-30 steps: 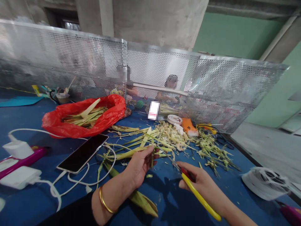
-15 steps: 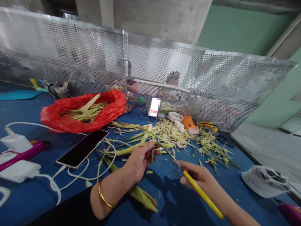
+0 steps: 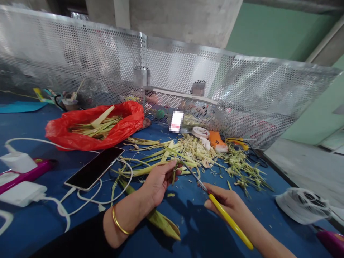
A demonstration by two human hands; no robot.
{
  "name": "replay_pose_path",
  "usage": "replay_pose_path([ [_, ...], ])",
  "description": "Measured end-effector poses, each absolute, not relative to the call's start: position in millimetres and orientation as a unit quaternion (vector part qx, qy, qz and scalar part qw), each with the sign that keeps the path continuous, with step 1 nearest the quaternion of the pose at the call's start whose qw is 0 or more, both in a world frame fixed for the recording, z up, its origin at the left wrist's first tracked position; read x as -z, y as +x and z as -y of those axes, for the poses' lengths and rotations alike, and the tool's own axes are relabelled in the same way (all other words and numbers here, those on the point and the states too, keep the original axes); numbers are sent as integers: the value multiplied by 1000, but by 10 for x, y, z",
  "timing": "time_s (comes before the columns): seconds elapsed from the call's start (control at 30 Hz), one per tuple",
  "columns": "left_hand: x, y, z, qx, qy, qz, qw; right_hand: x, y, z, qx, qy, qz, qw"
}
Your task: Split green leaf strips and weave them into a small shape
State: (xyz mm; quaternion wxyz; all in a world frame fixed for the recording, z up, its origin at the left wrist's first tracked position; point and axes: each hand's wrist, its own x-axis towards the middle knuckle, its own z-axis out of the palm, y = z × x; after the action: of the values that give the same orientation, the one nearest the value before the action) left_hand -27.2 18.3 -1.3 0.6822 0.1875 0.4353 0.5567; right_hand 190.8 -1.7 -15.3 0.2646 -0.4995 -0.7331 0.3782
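Observation:
My left hand [image 3: 155, 187] is closed in a pinch on a small piece of folded green leaf [image 3: 174, 175]; its fingertips are partly hidden. My right hand [image 3: 231, 200] grips yellow-handled long-nose pliers [image 3: 231, 221], whose thin metal tip reaches to the leaf piece at my left fingertips. Whether the tip touches the leaf I cannot tell. Under my left wrist, a broad green leaf [image 3: 163, 223] lies on the blue table [image 3: 204, 236]. Long leaf strips [image 3: 145, 170] and a heap of pale shreds [image 3: 192, 148] are spread just beyond my hands.
A red plastic bag [image 3: 63, 134] of leaf strips stands at left, beside a phone [image 3: 94, 169] and white cables. Green sprigs [image 3: 248, 170], a tape roll [image 3: 200, 132] and an orange packet [image 3: 215, 139] lie to the right. A perforated metal screen [image 3: 182, 68] closes the back; people sit behind it.
Almost nothing differs. The camera view has shifted very slightly, and both hands keep their holds on the leaf piece and the pliers.

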Motion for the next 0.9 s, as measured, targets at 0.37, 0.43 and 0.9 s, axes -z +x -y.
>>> replay_pose_path([
  [0.37, 23, -272, -190, -562, 173, -437, 680, 75, 1848, 73, -351, -487, 763, 241],
  [0.43, 28, -274, -190, -560, 168, -440, 682, 59, 1845, 75, -354, -483, 765, 236],
  [0.9, -61, -269, -178, -555, 147, -447, 686, 131, 1868, 87, -362, -484, 755, 255],
])
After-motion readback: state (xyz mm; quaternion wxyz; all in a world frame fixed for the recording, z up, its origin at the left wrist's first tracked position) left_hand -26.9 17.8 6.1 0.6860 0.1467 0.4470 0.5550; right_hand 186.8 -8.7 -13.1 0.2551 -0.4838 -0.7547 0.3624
